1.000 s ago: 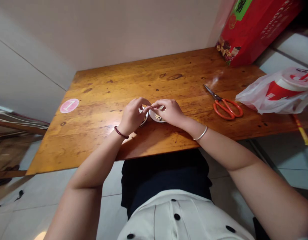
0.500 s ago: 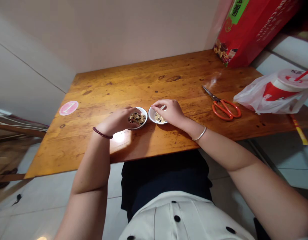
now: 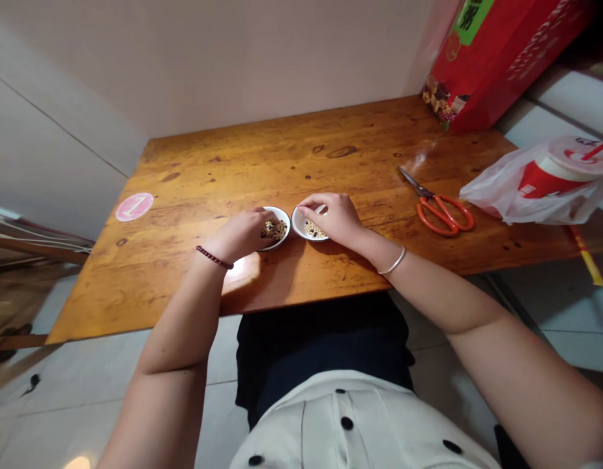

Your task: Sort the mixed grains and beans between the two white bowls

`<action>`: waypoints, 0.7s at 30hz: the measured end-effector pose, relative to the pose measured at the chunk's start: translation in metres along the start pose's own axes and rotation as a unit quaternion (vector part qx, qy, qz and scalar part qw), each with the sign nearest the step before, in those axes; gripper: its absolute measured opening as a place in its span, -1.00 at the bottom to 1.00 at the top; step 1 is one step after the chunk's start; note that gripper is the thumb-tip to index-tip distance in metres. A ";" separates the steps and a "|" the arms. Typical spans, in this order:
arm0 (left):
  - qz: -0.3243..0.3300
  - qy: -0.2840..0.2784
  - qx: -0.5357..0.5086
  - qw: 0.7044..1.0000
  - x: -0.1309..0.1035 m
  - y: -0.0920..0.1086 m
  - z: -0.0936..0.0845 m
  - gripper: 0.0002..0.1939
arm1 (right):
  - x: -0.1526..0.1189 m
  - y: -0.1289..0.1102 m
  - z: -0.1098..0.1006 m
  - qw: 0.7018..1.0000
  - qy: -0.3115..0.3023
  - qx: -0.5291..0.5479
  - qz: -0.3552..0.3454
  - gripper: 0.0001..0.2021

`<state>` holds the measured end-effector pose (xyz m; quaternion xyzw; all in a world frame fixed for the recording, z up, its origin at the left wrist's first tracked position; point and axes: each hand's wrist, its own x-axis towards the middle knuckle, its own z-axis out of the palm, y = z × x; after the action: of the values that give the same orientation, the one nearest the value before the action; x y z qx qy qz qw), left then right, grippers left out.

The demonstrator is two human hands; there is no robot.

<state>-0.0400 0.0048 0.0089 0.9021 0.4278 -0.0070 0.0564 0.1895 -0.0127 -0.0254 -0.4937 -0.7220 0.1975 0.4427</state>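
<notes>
Two small white bowls stand side by side near the front of the wooden table. The left bowl (image 3: 284, 220) holds mixed dark and pale beans or grains (image 3: 278, 230), and my left hand (image 3: 245, 233) reaches over its left side, fingertips down at the contents. What those fingers hold is hidden. The right bowl (image 3: 297, 223) has mostly pale grains with a few dark ones (image 3: 313, 228). My right hand (image 3: 334, 215) rests at its right rim, thumb and forefinger pinched above the bowl; anything between them is too small to make out.
Orange-handled scissors (image 3: 441, 212) lie to the right on the table (image 3: 223, 176). Beyond them are a red and white cup (image 3: 550, 172) in a plastic bag and a red box (image 3: 497, 71). A pink round sticker (image 3: 134, 207) is at the left.
My left hand has moved right and further over the left bowl, covering more of its contents. My right hand has hardly moved.
</notes>
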 end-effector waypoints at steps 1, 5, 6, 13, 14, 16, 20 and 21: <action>-0.005 -0.002 0.004 1.000 0.001 0.002 0.000 -0.62 | 0.000 0.000 0.000 1.000 0.000 -0.001 -0.001 -0.90; -0.028 -0.008 0.023 0.999 0.004 0.009 -0.001 -0.65 | 0.000 0.000 0.000 1.000 -0.002 0.001 -0.006 -0.90; -0.030 -0.011 0.025 0.999 0.005 0.010 -0.001 -0.66 | 0.000 0.000 0.000 1.000 -0.003 0.002 -0.005 -0.90; -0.026 -0.015 0.032 0.999 0.006 0.011 -0.001 -0.69 | 0.000 0.001 0.000 1.000 0.001 0.004 -0.012 -0.89; -0.029 -0.016 0.033 0.999 0.006 0.011 -0.001 -0.69 | -0.001 0.001 0.000 1.000 0.001 0.005 -0.013 -0.89; -0.030 -0.018 0.035 0.999 0.006 0.011 0.000 -0.71 | -0.001 0.000 0.000 1.000 0.000 0.007 -0.014 -0.89; -0.022 -0.016 0.044 0.999 0.007 0.010 0.000 -0.74 | -0.001 0.000 -0.001 1.000 -0.005 0.005 -0.010 -0.89; -0.022 -0.015 0.051 0.998 0.007 0.009 0.000 -0.74 | -0.001 0.000 -0.001 1.000 -0.006 0.003 -0.008 -0.89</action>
<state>-0.0286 0.0042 0.0092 0.8940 0.4457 -0.0438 0.0161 0.1904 -0.0136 -0.0249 -0.4850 -0.7281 0.1988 0.4417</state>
